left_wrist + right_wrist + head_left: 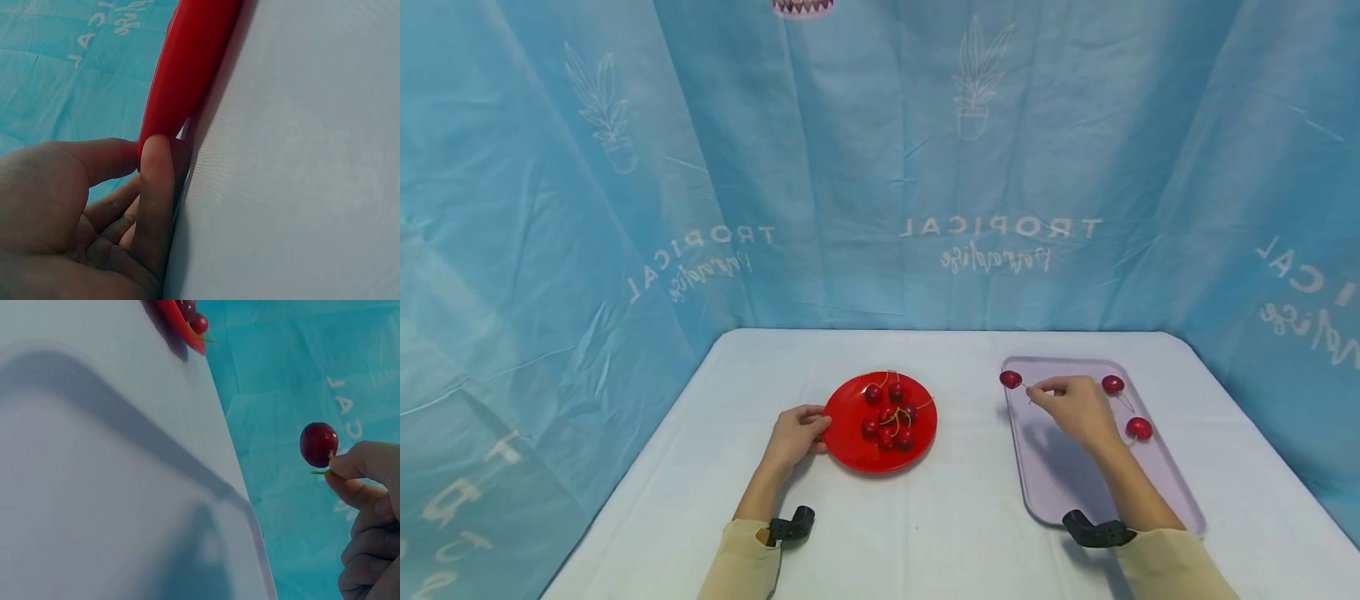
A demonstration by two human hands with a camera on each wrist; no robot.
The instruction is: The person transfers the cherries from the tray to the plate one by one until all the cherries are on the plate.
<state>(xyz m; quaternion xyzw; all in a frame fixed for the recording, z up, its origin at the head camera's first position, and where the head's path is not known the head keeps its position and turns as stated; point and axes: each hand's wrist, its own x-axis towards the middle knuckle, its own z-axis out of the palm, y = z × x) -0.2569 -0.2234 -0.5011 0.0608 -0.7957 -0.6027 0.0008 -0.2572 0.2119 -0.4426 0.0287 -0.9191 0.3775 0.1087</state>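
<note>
My left hand (797,435) pinches the left rim of a red plate (847,433), thumb on top and fingers beneath; the left wrist view shows the red plate (194,62) between them. Several cherries (887,417) with green stems lie on the plate. Above the far left part of a pale purple tray (1037,492), my right hand (1075,408) pinches one cherry (1011,379) by its stem. In the right wrist view that cherry (319,445) hangs off the thumb and fingertip. Two more cherries lie at the tray's right side, one far (1112,384) and one nearer (1138,428).
A white-covered table (955,517) carries the plate on the left and the tray on the right, with a gap between them. Blue printed curtains (865,167) hang behind and on both sides. Dark wrist cameras (793,525) are strapped at both sleeves.
</note>
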